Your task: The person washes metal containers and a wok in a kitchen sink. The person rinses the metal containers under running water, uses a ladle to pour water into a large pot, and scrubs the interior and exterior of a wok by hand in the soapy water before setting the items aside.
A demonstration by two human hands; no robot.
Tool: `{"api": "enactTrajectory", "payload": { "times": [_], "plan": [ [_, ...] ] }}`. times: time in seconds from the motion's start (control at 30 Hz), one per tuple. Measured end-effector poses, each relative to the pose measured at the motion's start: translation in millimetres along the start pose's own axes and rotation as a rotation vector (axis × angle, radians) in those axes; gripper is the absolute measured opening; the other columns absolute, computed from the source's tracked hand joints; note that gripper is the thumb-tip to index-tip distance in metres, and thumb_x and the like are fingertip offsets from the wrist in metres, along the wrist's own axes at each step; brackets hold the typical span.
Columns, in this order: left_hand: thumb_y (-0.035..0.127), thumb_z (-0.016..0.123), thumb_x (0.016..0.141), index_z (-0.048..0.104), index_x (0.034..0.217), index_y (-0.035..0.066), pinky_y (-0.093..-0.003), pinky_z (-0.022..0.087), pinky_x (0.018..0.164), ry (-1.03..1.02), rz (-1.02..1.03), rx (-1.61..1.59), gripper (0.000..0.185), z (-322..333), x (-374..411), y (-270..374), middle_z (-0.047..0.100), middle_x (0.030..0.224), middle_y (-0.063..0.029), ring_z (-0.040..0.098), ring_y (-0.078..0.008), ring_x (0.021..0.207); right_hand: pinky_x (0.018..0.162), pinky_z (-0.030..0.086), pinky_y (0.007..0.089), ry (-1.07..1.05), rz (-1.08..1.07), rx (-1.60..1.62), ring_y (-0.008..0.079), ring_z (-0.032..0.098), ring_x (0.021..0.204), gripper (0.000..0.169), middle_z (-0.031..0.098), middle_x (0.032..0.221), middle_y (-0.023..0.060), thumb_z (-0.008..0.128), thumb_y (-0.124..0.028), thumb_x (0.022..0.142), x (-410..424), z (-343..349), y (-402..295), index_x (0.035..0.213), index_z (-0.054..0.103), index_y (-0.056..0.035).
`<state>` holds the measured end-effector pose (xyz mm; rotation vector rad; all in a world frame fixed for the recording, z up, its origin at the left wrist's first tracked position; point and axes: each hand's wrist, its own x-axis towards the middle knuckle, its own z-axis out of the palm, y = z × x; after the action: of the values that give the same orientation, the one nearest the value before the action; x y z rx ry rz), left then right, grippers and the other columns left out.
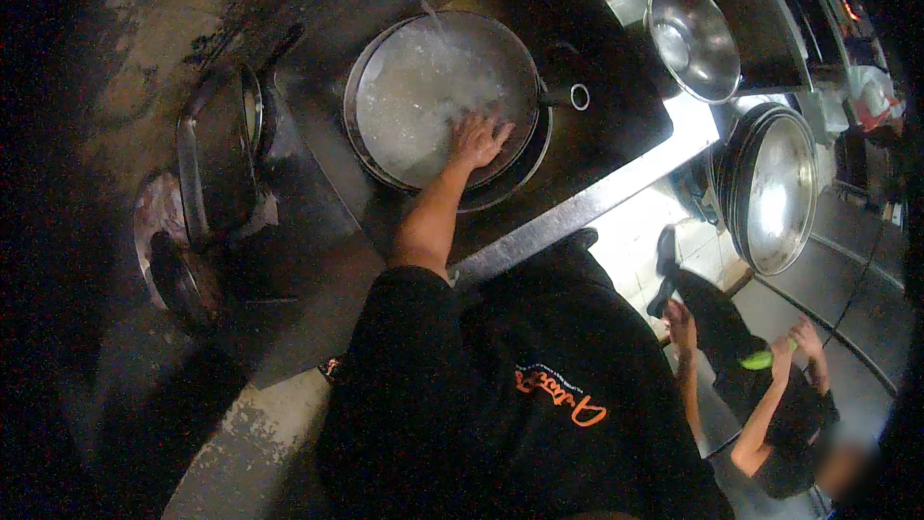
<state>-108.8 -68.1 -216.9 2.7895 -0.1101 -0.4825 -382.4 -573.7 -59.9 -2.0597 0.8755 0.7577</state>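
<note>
My left hand is spread, palm down, at the near right part of a large round metal pan, with its fingertips at the cloudy, whitish water. Whether they touch the pan's bottom is hidden. A thin stream of water falls into the pan from above. Under the pan's right side shows the rim of another round vessel. A short handle-like part ending in a ring points right. My right hand is low at my right side, away from the pan; its fingers look bent, and its grip is unclear.
A steel counter edge runs diagonally before my body. A steel bowl and a stack of round metal pans are at the right. Beyond my right arm, a co-worker holds a green item. A metal-framed object is at the left.
</note>
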Motion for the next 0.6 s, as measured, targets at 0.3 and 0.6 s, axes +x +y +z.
{"api": "enactTrajectory", "payload": {
  "times": [0.3,0.6],
  "plan": [
    [0.028,0.052,0.078,0.041,0.122,0.001,-0.0447,0.026,0.100,0.260,-0.226,-0.192,0.053,23,-20,-15,0.036,0.127,-0.0261,0.034,-0.0394,0.119,0.063,0.040,0.0178,-0.118,-0.069,0.444,0.0070,0.052,0.079,0.037,0.056,0.089,0.0045,0.049,-0.026,0.086,8,0,-70,0.115,0.049,-0.0022],
    [0.008,0.051,0.068,0.051,0.107,0.001,-0.0452,0.035,0.092,0.300,-0.025,-0.360,0.040,32,-43,-29,0.047,0.113,-0.0248,0.042,-0.0406,0.107,0.080,0.043,0.0280,0.003,-0.050,-0.045,0.0201,0.054,0.095,0.036,0.056,0.106,0.0160,0.061,-0.011,0.079,7,24,-46,0.113,0.052,-0.0024]
  ]
}}
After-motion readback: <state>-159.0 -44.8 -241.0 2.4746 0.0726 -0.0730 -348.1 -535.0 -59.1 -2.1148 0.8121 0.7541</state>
